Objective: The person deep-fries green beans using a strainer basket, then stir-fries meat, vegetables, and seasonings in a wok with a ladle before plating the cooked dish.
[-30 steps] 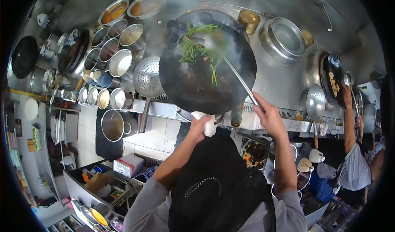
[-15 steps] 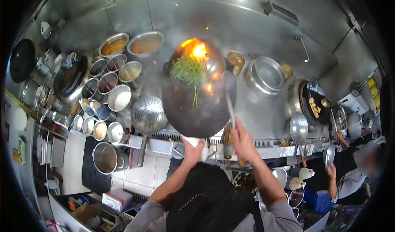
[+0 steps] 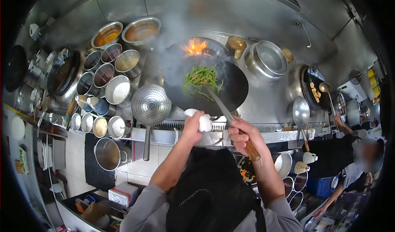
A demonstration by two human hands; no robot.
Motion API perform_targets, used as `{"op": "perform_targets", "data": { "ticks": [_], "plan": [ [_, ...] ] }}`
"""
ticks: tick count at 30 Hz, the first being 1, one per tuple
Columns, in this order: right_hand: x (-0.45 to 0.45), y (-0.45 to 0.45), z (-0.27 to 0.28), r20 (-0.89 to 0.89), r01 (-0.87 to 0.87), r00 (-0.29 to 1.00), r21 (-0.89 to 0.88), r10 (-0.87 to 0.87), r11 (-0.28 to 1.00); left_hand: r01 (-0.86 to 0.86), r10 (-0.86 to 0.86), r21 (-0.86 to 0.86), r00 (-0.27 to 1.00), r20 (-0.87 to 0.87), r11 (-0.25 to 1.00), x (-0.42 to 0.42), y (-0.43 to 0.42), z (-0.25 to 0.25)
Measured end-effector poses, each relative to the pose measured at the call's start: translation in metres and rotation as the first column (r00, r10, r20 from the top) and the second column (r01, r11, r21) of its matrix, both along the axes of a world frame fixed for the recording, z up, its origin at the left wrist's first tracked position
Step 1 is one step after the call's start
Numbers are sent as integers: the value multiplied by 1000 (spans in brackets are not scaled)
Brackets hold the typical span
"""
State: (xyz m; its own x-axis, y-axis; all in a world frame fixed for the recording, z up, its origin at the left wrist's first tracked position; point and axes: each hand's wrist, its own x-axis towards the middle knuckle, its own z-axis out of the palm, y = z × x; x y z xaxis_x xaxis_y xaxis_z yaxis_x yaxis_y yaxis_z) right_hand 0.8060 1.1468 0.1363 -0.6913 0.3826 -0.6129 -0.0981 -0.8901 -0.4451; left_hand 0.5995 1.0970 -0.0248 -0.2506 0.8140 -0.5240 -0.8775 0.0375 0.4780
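My left hand [image 3: 192, 127] is closed round a white cloth [image 3: 204, 122] at the near edge of the dark wok [image 3: 235, 83]. Green stalks [image 3: 202, 76] lie bunched in the wok. My right hand [image 3: 247, 136] is wrapped round the wooden-ended handle of a metal ladle [image 3: 222, 106], which reaches in to the stalks; its bowl is hidden among them. Flames [image 3: 195, 46] rise at the burner behind the wok, with smoke above.
A perforated strainer [image 3: 151, 104] rests left of the wok, beside several seasoning pots [image 3: 117, 89]. To the right are a round metal pot [image 3: 266, 62] and another strainer [image 3: 301, 111]. A co-worker [image 3: 349, 149] stands at a second wok [image 3: 314, 90] on the far right.
The stalks, earlier spread about and tossed near flames, now sit bunched in the wok. The large flame has shrunk back behind it. My right hand has brought the ladle handle nearer my body.
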Motion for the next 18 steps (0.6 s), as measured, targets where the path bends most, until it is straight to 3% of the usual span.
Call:
{"op": "perform_targets", "data": {
  "ticks": [2,4,6,7,8,9,10,11,12,13,15,17,18],
  "plan": [
    [1,4,20,15,-13,1000,212,10,977,-85,85,-100,996,-2,991,25,-26,34],
    [5,9,19,35,16,999,165,-22,986,-159,154,-72,985,-73,985,28,-21,18],
    [-4,12,18,46,49,997,261,-63,964,-7,9,-18,990,139,1000,-1,0,-19],
    [-3,3,24,131,-21,991,381,-32,924,-93,89,18,982,167,996,-3,-5,-10],
    [0,8,29,129,-22,991,406,-33,914,-65,63,12,991,122,998,2,-22,1],
    [7,10,32,118,12,991,340,-56,940,-72,74,-20,993,95,997,10,-29,29],
    [14,10,30,113,51,990,253,-82,966,-25,30,-47,994,105,999,11,-33,13],
    [19,11,25,97,23,994,323,-58,946,22,-14,-71,993,118,997,12,-37,-3],
    [12,11,27,120,66,988,248,-98,967,52,-43,-52,986,158,997,0,-26,-10],
    [14,3,25,149,23,986,285,-68,958,-3,7,-19,983,184,1000,-6,-32,-11],
    [18,5,32,173,-29,984,360,-37,932,-29,31,-14,986,163,999,-13,-39,15],
    [38,7,35,156,-11,988,162,-15,987,-19,25,-66,996,84,998,-4,-56,27],
    [42,5,33,163,-13,987,155,-13,988,-20,27,-73,995,91,997,-9,-57,21]
  ]
}}
